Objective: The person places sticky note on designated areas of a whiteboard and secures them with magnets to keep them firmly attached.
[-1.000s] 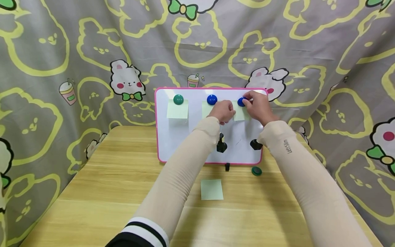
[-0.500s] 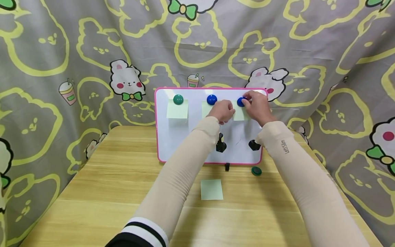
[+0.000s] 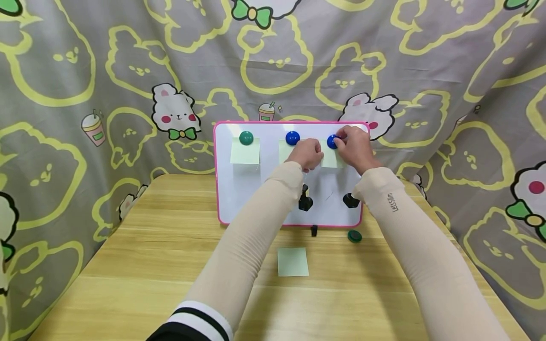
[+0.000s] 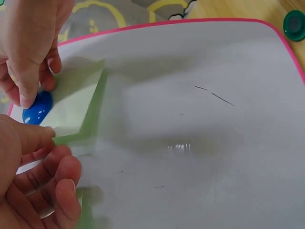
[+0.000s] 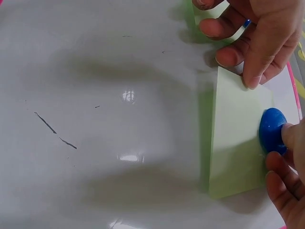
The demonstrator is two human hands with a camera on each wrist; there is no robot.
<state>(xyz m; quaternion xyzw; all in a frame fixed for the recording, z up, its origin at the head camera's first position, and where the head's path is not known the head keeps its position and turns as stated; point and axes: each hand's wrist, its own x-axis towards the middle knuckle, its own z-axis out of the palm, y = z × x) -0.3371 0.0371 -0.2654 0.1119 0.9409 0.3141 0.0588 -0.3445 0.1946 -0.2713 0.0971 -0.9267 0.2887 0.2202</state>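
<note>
In the head view, my right hand (image 3: 357,149) grips a round blue magnet (image 3: 332,141) at the upper right of a pink-edged whiteboard (image 3: 239,189). Under that magnet lies the top of a pale green sticky note (image 5: 238,138), its lower part standing off the board. My left hand (image 3: 306,154) pinches the note's left edge between thumb and forefinger, as the right wrist view shows; its other fingers are curled loosely. Behind the left hand, a second green note (image 3: 285,149) sits partly hidden beneath another blue magnet (image 3: 292,138).
A third note (image 3: 245,154) hangs at the board's left under a green magnet (image 3: 246,138). On the wooden table (image 3: 149,246) lie a loose green note (image 3: 293,262) and a green magnet (image 3: 354,236). A small black piece (image 3: 314,230) shows at the board's lower edge.
The right hand, with the blue magnet and the note's top, has shifted very slightly left and down. The left hand keeps its pinch on the note almost unmoved.
</note>
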